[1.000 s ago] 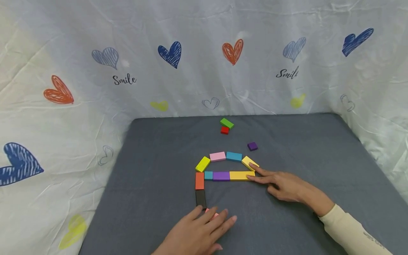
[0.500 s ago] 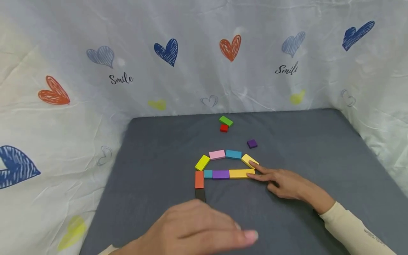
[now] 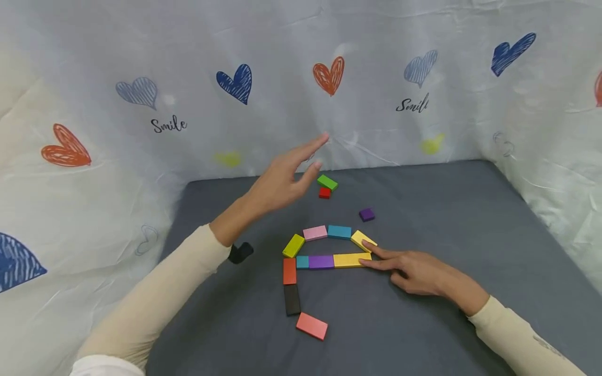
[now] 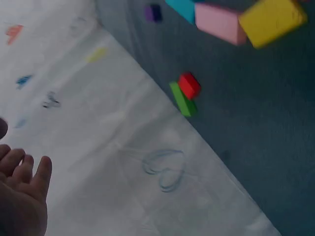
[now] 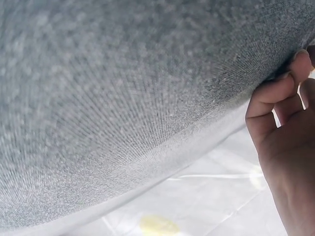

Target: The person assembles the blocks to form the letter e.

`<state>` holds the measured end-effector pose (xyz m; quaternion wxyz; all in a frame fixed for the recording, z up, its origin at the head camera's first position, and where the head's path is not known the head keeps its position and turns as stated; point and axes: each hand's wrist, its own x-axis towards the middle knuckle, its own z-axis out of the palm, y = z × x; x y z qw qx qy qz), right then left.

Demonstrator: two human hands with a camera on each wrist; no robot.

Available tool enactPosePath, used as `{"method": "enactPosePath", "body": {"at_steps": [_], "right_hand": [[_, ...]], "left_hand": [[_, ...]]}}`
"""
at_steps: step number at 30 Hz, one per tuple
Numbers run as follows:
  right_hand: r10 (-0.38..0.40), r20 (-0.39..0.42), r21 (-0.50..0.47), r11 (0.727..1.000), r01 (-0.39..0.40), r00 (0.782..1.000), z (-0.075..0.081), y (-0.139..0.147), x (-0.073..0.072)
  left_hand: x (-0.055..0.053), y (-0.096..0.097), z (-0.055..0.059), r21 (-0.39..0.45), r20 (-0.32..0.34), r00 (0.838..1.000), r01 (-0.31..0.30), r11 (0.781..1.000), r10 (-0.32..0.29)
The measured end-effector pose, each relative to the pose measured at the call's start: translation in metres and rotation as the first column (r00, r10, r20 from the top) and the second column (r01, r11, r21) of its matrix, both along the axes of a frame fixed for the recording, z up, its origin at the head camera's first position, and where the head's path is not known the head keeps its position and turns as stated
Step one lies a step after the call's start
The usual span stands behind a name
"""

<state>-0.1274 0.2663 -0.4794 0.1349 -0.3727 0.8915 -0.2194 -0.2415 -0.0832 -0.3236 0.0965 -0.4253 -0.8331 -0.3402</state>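
My left hand [image 3: 279, 180] is raised in the air over the far part of the table, fingers extended and holding nothing, left of a green block [image 3: 327, 182] and a red block [image 3: 324, 193]. On the table, my right hand [image 3: 418, 272] rests one fingertip on a pale yellow block [image 3: 358, 239] and another on a long yellow block [image 3: 345, 260]. A purple block [image 3: 321, 262] and a teal block [image 3: 302, 262] continue that row leftward. Blue [image 3: 339, 232], pink [image 3: 315, 233] and lime-yellow blocks [image 3: 293, 245] arch above it. Down the left side run orange [image 3: 289, 271], black [image 3: 292, 300] and coral blocks [image 3: 312, 326], the coral one slanted.
A small dark purple block [image 3: 367, 214] lies apart, beyond the arch. Grey cloth covers the table [image 3: 423, 209], whose far edge meets a white curtain [image 3: 277, 31] printed with hearts. A black object [image 3: 241, 253] shows beside the left wrist.
My left hand has lifted off the coral block and swung up and away to the far side, uncovering the coral and black blocks. The right hand stays on the two yellow blocks.
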Motion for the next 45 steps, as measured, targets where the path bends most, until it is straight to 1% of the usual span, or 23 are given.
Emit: {"method": "enactPosePath", "body": {"at_steps": [2, 3, 4, 5, 7, 10, 13, 16, 18, 20, 22, 24, 27, 32, 34, 36, 41, 42, 44, 45], "right_hand": [[0.01, -0.005, -0.001, 1.0, -0.01, 1.0, 0.0, -0.001, 0.0], [0.012, -0.006, -0.002, 1.0, -0.012, 1.0, 0.001, -0.002, 0.0], [0.014, -0.009, -0.001, 1.0, -0.014, 1.0, 0.001, -0.003, 0.0], [0.014, -0.009, 0.0, 1.0, -0.014, 1.0, 0.001, -0.003, 0.0], [0.012, -0.007, -0.001, 1.0, -0.012, 1.0, 0.001, -0.004, 0.0], [0.013, -0.006, -0.006, 1.0, -0.013, 1.0, 0.0, -0.007, 0.001], [0.022, 0.008, -0.013, 1.0, -0.022, 1.0, -0.002, -0.01, 0.002], [0.031, 0.021, -0.02, 0.999, -0.031, 0.999, -0.004, -0.012, 0.003], [0.033, 0.024, -0.026, 0.999, -0.032, 0.999, -0.005, -0.013, 0.003], [0.03, 0.022, -0.03, 0.999, -0.03, 0.999, -0.005, -0.013, 0.003], [0.027, 0.019, -0.03, 0.999, -0.026, 0.999, -0.005, -0.013, 0.002], [0.024, 0.021, -0.027, 0.999, -0.024, 0.999, -0.005, -0.012, 0.002], [0.018, 0.034, -0.018, 1.0, -0.017, 0.999, -0.006, -0.012, 0.002], [0.008, 0.046, -0.012, 1.0, -0.008, 0.999, -0.007, -0.01, 0.002], [0.006, 0.045, -0.014, 1.0, -0.005, 0.999, -0.007, -0.008, 0.002], [0.002, 0.043, -0.013, 1.0, -0.002, 0.999, -0.006, -0.007, 0.002], [-0.01, 0.043, -0.009, 1.0, 0.01, 0.999, -0.005, -0.002, 0.001], [-0.013, 0.042, -0.01, 1.0, 0.014, 0.999, -0.005, -0.001, 0.001], [-0.017, 0.032, -0.01, 1.0, 0.017, 0.999, -0.005, 0.001, 0.001], [-0.02, 0.028, -0.012, 1.0, 0.02, 0.999, -0.004, 0.001, 0.001]], "left_hand": [[-0.022, 0.005, -0.009, -0.112, 0.021, 0.999, -0.041, 0.993, 0.043], [-0.032, 0.008, -0.014, -0.175, 0.027, 0.998, -0.053, 0.983, 0.059], [-0.041, 0.012, -0.019, -0.242, 0.027, 0.997, -0.066, 0.968, 0.074], [-0.049, 0.015, -0.024, -0.303, 0.03, 0.996, -0.072, 0.95, 0.085], [-0.062, 0.022, -0.033, -0.417, 0.037, 0.994, -0.08, 0.905, 0.105], [-0.077, 0.031, -0.049, -0.554, 0.042, 0.992, -0.073, 0.83, 0.115], [-0.086, 0.035, -0.064, -0.655, 0.049, 0.991, -0.061, 0.753, 0.122], [-0.091, 0.038, -0.077, -0.734, 0.051, 0.987, -0.065, 0.676, 0.15], [-0.093, 0.04, -0.083, -0.775, 0.039, 0.984, -0.078, 0.627, 0.171], [-0.095, 0.041, -0.088, -0.805, 0.021, 0.983, -0.09, 0.587, 0.18], [-0.097, 0.042, -0.093, -0.83, -0.006, 0.985, -0.101, 0.548, 0.172], [-0.098, 0.041, -0.098, -0.847, -0.023, 0.987, -0.105, 0.522, 0.161], [-0.1, 0.039, -0.105, -0.858, -0.026, 0.986, -0.105, 0.504, 0.162], [-0.104, 0.038, -0.115, -0.87, -0.017, 0.979, -0.114, 0.479, 0.203], [-0.105, 0.039, -0.118, -0.869, -0.025, 0.977, -0.126, 0.479, 0.212], [-0.107, 0.041, -0.12, -0.861, -0.045, 0.977, -0.143, 0.489, 0.207], [-0.109, 0.05, -0.124, -0.82, -0.114, 0.974, -0.203, 0.535, 0.194], [-0.11, 0.052, -0.125, -0.813, -0.127, 0.973, -0.215, 0.542, 0.195], [-0.111, 0.056, -0.126, -0.804, -0.144, 0.968, -0.234, 0.546, 0.204], [-0.111, 0.057, -0.126, -0.803, -0.148, 0.965, -0.244, 0.544, 0.215]]}}
